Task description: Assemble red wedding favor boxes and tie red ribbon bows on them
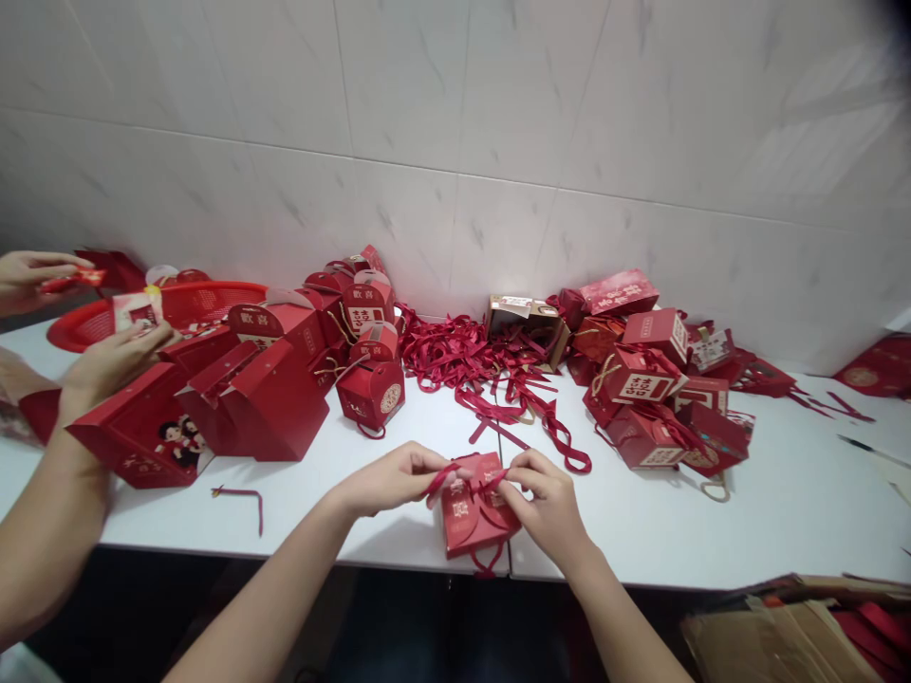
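Note:
A small red gift box [466, 526] with pale characters sits at the table's front edge, a ribbon [491, 484] crossing its top in a knot or loop. My left hand [402, 477] pinches one part of the ribbon at the box's upper left. On the other side my right hand [539, 489] pinches the ribbon between thumb and fingers, close to the box top. A ribbon loop hangs from the box's front side. Behind the box lies a tangled heap of red ribbons [452, 351].
Red boxes [370, 384] and larger red bags [267, 408] stand left, near a red basket [78, 327]. Another person's hands [118, 356] hold small packets there. Finished-looking boxes [641, 379] are piled right. A cardboard box [775, 640] is at lower right; a wall rises behind.

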`<state>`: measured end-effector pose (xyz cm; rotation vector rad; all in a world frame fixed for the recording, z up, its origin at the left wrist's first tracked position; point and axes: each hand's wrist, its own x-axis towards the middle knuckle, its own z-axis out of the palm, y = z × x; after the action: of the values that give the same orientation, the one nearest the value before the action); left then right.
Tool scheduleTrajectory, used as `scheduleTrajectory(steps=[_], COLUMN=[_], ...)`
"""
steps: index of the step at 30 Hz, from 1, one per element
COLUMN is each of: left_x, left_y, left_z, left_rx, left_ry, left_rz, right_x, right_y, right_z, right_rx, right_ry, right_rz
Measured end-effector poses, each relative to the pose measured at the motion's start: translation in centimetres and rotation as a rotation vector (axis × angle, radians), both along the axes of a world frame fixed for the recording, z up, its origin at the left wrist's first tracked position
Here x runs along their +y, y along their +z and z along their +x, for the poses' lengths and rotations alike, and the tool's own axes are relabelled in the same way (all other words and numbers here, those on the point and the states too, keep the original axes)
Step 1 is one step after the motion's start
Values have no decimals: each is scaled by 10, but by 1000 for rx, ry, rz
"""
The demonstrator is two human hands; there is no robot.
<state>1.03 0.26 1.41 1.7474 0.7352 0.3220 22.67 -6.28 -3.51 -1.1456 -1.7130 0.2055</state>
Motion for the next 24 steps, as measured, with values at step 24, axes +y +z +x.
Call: scheduleTrajectory(steps=[24], left_x=[-19], left_y=[-52], left_z=[20], left_rx=[-242], left_ry=[124], left_rz=[852], right_x=[16], right_y=[19], right_z=[-5], right_rx=[43], right_ry=[424], right_rz=[-630])
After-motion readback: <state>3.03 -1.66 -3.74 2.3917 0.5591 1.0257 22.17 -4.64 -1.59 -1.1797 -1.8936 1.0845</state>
